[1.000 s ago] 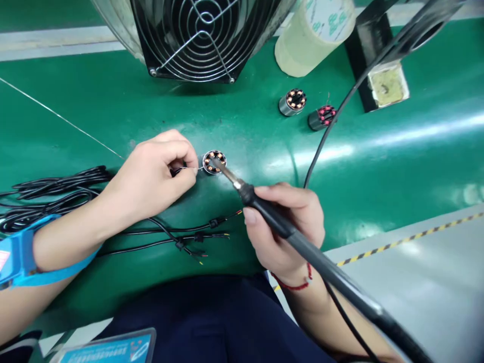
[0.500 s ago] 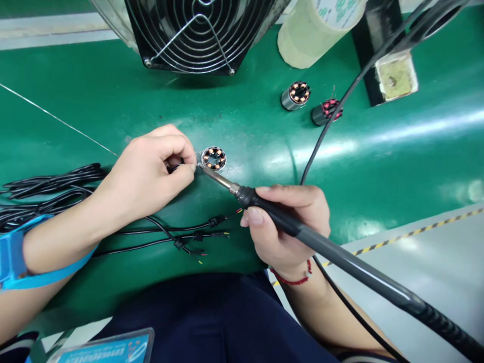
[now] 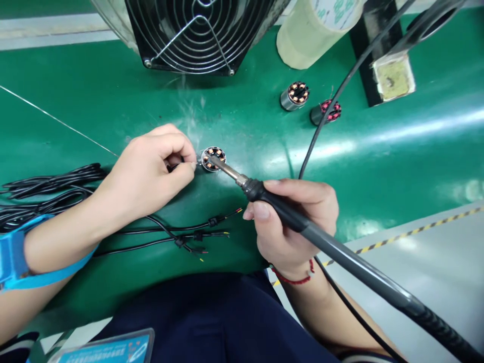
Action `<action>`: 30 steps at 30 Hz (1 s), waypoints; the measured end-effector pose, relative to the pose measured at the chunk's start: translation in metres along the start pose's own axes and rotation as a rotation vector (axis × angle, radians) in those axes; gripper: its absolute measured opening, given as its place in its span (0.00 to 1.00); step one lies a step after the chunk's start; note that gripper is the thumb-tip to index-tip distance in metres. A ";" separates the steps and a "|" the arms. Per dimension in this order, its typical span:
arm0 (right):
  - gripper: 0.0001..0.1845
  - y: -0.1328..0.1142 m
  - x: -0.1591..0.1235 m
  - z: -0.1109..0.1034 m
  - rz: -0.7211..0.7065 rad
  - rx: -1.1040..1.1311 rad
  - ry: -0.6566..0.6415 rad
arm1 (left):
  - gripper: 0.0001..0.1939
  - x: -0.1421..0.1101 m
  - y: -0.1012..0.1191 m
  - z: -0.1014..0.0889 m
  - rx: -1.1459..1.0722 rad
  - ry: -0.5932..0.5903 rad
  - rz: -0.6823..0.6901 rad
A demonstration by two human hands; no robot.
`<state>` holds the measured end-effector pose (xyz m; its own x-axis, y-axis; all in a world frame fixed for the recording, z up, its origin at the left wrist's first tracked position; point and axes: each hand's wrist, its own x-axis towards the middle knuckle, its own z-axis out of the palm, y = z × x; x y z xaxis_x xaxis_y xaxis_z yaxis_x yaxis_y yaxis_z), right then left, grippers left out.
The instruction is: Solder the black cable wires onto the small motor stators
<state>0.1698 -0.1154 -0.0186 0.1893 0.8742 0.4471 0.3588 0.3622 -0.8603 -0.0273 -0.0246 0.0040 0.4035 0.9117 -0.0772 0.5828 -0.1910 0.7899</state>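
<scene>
My right hand [image 3: 298, 222] grips a soldering iron [image 3: 278, 209] by its black handle. The iron's metal tip lies over a small round motor stator [image 3: 207, 164] with copper windings, on the green bench. Whether the tip touches the stator I cannot tell. At the stator's left side, my left hand [image 3: 159, 166] pinches thin solder wire [image 3: 60, 122] between thumb and forefinger. The wire runs back from this hand to the left edge. Something dark, partly hidden, sits inside the curled fingers. Faint smoke rises above the stator.
A black fan [image 3: 200, 35] with a wire guard stands at the back. Two more stators, one copper [image 3: 291, 101], one pink-red [image 3: 321, 116], stand right of it, near a tape roll [image 3: 298, 45] and a sponge tray [image 3: 395, 78]. Black cables [image 3: 53, 181] lie at left.
The soldering iron has shifted right and slightly up, its tip moving from my left fingertips to over the stator. Smoke now shows. My left hand has stayed in place.
</scene>
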 end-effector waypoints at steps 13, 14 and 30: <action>0.16 -0.020 0.053 0.000 -0.004 -0.183 -0.484 | 0.06 0.001 0.001 -0.002 0.037 -0.019 0.012; 0.16 -0.018 0.056 0.004 -0.004 -0.205 -0.525 | 0.05 0.001 0.001 -0.002 0.033 -0.013 0.016; 0.23 0.021 0.045 0.039 -0.137 -0.292 -0.430 | 0.05 0.000 -0.003 -0.001 0.028 -0.008 0.035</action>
<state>0.1505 -0.0561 -0.0257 -0.2466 0.9009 0.3572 0.6048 0.4311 -0.6696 -0.0294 -0.0239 0.0021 0.4295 0.9014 -0.0545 0.5874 -0.2330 0.7750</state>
